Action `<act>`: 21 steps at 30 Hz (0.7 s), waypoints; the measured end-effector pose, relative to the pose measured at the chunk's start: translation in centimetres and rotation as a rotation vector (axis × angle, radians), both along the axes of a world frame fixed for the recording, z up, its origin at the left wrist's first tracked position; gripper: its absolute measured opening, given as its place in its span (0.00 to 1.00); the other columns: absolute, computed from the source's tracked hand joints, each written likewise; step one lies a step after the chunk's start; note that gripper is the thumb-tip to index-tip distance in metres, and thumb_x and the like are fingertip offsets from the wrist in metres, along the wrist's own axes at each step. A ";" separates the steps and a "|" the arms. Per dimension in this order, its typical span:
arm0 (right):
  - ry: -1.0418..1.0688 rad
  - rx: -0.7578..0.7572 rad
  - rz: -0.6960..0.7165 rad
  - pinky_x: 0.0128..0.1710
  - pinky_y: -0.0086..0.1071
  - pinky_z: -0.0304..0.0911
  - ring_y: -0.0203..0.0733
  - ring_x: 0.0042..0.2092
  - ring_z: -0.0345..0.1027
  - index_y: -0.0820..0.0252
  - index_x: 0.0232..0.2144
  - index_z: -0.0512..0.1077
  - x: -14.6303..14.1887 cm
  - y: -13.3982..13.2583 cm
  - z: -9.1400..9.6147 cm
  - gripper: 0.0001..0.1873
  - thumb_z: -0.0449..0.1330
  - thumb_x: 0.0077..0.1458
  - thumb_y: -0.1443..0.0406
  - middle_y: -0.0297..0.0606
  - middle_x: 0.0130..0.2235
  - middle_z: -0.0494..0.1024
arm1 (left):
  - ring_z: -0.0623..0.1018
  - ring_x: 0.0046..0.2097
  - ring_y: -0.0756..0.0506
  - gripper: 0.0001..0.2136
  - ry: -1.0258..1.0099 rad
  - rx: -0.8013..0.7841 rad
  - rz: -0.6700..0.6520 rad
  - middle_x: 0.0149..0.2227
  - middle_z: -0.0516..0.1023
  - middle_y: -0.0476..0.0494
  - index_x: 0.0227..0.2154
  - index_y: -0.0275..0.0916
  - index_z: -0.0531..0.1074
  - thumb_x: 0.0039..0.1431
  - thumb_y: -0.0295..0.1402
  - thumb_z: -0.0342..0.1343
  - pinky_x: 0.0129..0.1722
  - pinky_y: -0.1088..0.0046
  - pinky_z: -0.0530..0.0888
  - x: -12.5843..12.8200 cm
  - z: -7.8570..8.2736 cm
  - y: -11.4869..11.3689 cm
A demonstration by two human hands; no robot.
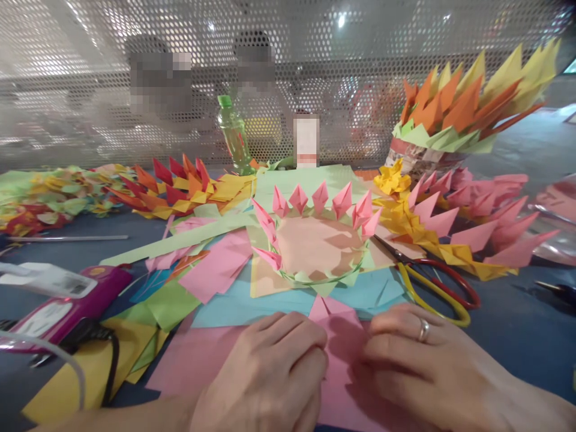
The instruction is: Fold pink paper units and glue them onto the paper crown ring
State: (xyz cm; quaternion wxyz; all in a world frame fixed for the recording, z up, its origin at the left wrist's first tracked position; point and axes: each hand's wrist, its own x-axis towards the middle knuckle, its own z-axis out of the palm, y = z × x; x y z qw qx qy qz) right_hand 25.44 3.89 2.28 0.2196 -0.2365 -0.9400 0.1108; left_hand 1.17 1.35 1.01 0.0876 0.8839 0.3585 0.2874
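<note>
A pink sheet of paper (pixel 342 354) lies at the near edge of the table, partly folded. My left hand (pixel 270 378) presses on its left side with fingers curled together. My right hand (pixel 418 366), a ring on one finger, pins its right side with fingers bent and closed on the paper. Just beyond my hands stands a ring of folded green paper with pink points (pixel 315 234) along its far rim, on a pale sheet.
Scissors with red and yellow handles (pixel 432 282) lie right of the ring. Loose coloured sheets (pixel 216 270) cover the middle. Folded paper garlands (pixel 180 186), a tall orange and yellow paper piece (pixel 468 108), a green bottle (pixel 234 135), a magenta glue gun (pixel 67 300). A perforated screen (pixel 288 60) with people behind.
</note>
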 end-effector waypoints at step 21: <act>-0.049 0.072 0.148 0.49 0.31 0.72 0.38 0.40 0.74 0.53 0.38 0.78 -0.1 0.0 1.4 0.19 0.47 0.69 0.68 0.34 0.31 0.80 | 0.71 0.35 0.47 0.09 -0.165 -0.199 -0.052 0.31 0.74 0.47 0.31 0.37 0.70 0.69 0.25 0.52 0.35 0.71 0.69 0.2 -0.3 1.2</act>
